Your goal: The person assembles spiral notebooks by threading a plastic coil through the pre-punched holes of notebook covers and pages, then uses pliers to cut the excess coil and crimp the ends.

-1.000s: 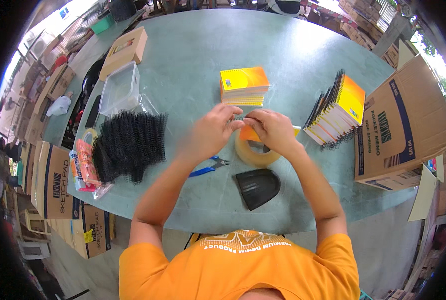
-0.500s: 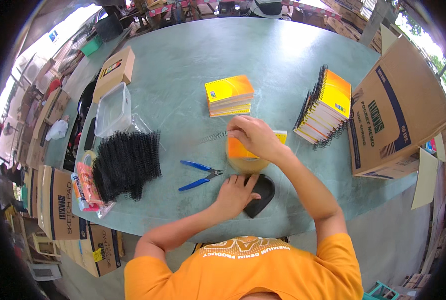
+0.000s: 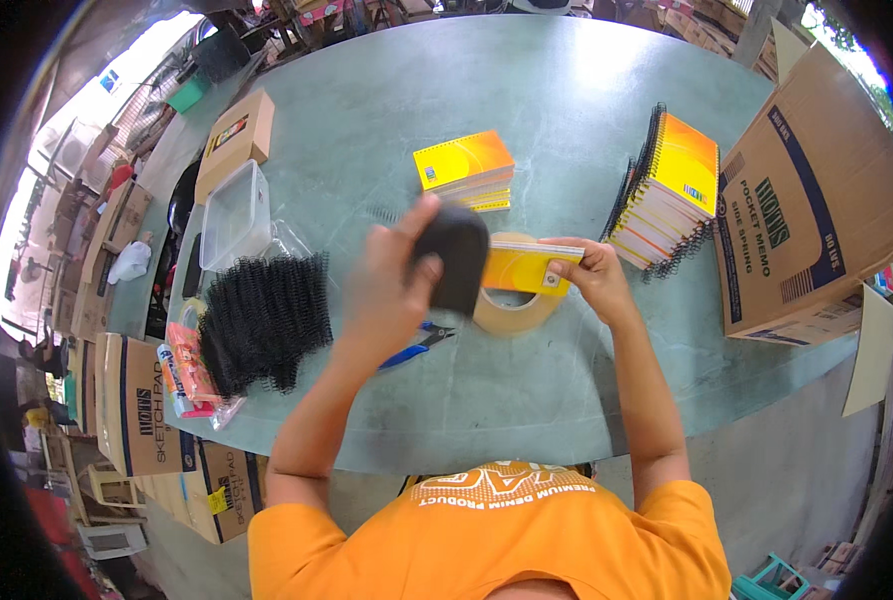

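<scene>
My left hand [image 3: 384,295], smeared by motion, grips a black, flat block with a rounded end [image 3: 456,262], raised beside a small yellow-orange memo pad [image 3: 514,268]. The right hand [image 3: 602,283] pinches the pad's right end between thumb and fingers. Under the pad lies a wide roll of tan tape [image 3: 511,320]. A thin black spiral coil [image 3: 382,213] sticks out left of my left hand; whether it is in the pad is hidden. Blue-handled cutters [image 3: 406,354] lie partly behind my left wrist. Beyond the pad sits a stack of unbound memo pads [image 3: 463,162].
At left are a heap of black coils [image 3: 266,320], a clear plastic box [image 3: 236,215], a small carton [image 3: 236,140] and a pink packet [image 3: 191,365]. Coil-bound memo pads [image 3: 671,185] stand at right by a big cardboard box [image 3: 811,200].
My left hand has lifted the black block off the table, up to the pad's left end. The right hand has moved from the coil at the pad's left to its right end.
</scene>
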`<state>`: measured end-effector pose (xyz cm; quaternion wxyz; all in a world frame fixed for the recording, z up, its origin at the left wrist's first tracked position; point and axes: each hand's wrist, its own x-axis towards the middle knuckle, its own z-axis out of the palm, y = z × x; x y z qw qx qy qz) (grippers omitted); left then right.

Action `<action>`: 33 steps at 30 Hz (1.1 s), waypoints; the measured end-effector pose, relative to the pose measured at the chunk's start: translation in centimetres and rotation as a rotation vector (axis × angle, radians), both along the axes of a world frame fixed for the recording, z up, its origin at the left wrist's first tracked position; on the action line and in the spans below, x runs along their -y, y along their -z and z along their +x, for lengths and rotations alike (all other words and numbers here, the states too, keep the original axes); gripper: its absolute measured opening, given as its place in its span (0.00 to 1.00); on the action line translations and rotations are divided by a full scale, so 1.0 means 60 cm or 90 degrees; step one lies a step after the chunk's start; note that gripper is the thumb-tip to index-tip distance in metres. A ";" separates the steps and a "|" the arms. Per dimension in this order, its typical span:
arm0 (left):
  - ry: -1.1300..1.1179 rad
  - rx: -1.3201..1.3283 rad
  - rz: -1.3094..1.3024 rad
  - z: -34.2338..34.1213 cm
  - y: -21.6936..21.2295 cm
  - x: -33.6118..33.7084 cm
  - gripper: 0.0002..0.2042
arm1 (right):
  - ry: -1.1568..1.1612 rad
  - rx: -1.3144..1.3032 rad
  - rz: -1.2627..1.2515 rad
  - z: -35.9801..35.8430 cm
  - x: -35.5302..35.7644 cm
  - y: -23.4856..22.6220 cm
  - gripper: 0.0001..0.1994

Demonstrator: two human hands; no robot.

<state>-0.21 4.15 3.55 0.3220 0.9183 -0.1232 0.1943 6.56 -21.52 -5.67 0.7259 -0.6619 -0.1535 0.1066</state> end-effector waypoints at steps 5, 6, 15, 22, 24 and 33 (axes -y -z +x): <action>0.010 0.002 0.000 -0.013 0.044 -0.004 0.23 | -0.032 0.005 0.025 -0.008 -0.020 -0.022 0.12; -0.005 0.043 -0.017 -0.010 0.029 -0.004 0.23 | -0.012 0.001 0.031 -0.014 -0.019 -0.017 0.11; -0.013 0.099 -0.026 -0.005 0.020 0.014 0.16 | -0.020 0.033 0.057 -0.021 -0.026 0.000 0.12; 0.105 -0.005 0.052 -0.005 0.044 0.022 0.18 | -0.004 0.036 0.033 -0.016 -0.016 -0.006 0.11; -0.004 0.081 -0.123 0.000 0.010 0.031 0.19 | -0.008 0.028 0.051 -0.020 -0.013 -0.002 0.12; 0.038 0.132 -0.067 0.012 0.002 0.039 0.20 | -0.003 0.046 0.003 -0.030 -0.021 -0.006 0.11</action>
